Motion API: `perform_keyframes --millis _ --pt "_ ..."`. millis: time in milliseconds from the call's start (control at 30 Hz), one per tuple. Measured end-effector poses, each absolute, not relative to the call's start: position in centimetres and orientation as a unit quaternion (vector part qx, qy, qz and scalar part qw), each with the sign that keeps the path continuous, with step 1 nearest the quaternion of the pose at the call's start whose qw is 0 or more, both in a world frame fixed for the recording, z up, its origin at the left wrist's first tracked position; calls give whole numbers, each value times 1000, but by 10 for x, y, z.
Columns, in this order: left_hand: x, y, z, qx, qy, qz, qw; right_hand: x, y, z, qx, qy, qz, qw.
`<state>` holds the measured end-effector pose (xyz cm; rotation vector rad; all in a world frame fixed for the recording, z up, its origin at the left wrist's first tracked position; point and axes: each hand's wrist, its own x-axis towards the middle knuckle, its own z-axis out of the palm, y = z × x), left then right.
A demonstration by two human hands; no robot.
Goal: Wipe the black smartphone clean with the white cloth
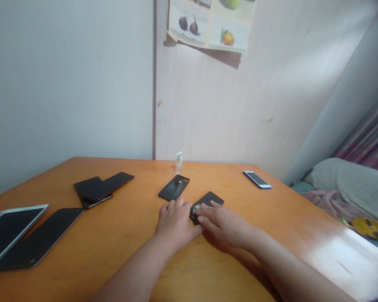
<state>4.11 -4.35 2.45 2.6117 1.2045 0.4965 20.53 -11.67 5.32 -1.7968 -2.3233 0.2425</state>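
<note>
A dark smartphone (211, 199) lies on the wooden table in front of me, partly covered by both hands. My left hand (177, 220) rests at its left end, the thumb by the near edge and the index finger against the left corner, holding the phone in place. My right hand (222, 222) lies over the phone with its fingers pressed down on a small crumpled whitish tissue (196, 208). The tissue is mostly hidden under the fingertips. Just beyond my left hand is a black phone case (174, 187) with a round hole.
A small clear pump bottle (179, 162) stands at the back of the table (113, 239). At left are overlapping dark phones (113, 185), a white-framed tablet (11, 230) and a dark tablet (47, 239). A white-and-blue phone (257, 180) lies at right. Bedding (349, 184) is beyond the right edge.
</note>
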Motion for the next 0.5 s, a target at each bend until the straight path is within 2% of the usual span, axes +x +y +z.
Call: perform_keyframes --millis 200,400,500 --pt "41 -41 22 894 398 183 97 244 -91 36 -728 -681 29 77" --pt "41 -42 23 889 410 175 108 216 -106 46 -615 -780 67 90" --pt "41 -43 25 889 413 168 107 218 -103 45 -627 -770 78 94"
